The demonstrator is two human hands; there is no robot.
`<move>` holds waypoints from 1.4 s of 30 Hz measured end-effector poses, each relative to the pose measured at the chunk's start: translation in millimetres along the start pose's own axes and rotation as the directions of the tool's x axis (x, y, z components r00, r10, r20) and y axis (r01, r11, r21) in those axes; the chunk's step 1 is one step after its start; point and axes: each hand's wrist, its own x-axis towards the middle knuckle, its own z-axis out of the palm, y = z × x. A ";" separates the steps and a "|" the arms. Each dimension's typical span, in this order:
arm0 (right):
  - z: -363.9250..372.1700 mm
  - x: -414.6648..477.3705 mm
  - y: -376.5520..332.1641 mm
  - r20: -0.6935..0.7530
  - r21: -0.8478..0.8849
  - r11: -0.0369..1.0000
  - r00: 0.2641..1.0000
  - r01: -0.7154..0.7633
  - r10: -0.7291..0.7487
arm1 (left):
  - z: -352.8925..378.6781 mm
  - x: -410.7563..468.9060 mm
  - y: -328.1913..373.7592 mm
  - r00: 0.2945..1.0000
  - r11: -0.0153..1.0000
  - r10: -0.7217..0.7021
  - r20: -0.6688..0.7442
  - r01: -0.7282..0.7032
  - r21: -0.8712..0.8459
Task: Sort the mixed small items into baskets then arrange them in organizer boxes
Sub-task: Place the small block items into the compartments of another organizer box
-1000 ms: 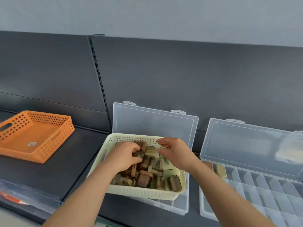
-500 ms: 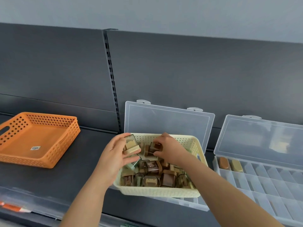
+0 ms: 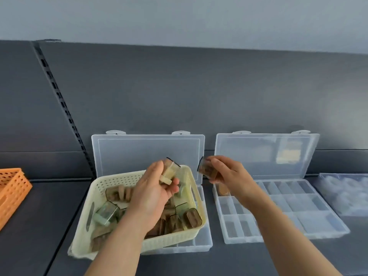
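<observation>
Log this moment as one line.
left grip: holds cream piece over cream basket | right grip: holds brown piece near right organizer box | lid: open

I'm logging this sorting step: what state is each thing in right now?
Left organizer box: lid open, base mostly covered.
Cream basket: atop that box, holding many small items.
Right organizer box: lid open, mostly empty.
Left hand: holds cream item.
Right hand: holds brown item.
Orange basket: contents out of view.
</observation>
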 end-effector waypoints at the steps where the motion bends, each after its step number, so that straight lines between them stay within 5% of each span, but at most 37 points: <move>1: -17.5 -0.8 7.5 -0.036 -0.003 1.000 0.999 -0.029 0.029 | 14.2 3.7 -7.5 0.999 0.999 -0.008 0.042 0.007 0.034; 4: -70.2 -2.8 33.9 -0.104 -0.008 0.992 0.987 -0.124 0.123 | 55.4 15.1 -35.7 0.990 0.941 0.033 0.139 -0.078 0.329; 11: -161.0 0.6 81.4 -0.162 -0.052 0.964 0.954 -0.263 0.251 | 126.5 53.2 -116.8 0.979 0.524 0.089 0.184 -0.203 0.827; 23: -207.5 23.6 130.8 -0.168 -0.162 0.961 0.966 -0.224 0.196 | 156.6 109.3 -183.1 0.964 -0.016 0.061 0.258 -0.257 0.966; 30: -200.3 33.4 145.5 0.022 -0.451 0.889 0.995 -0.080 0.101 | 150.3 112.1 -193.5 0.968 -0.055 0.040 0.247 -0.244 0.968; 42: -175.3 47.8 146.4 0.248 -0.667 0.727 0.969 0.162 0.012 | 144.2 100.5 -194.5 0.951 -0.040 0.139 0.275 -0.272 0.961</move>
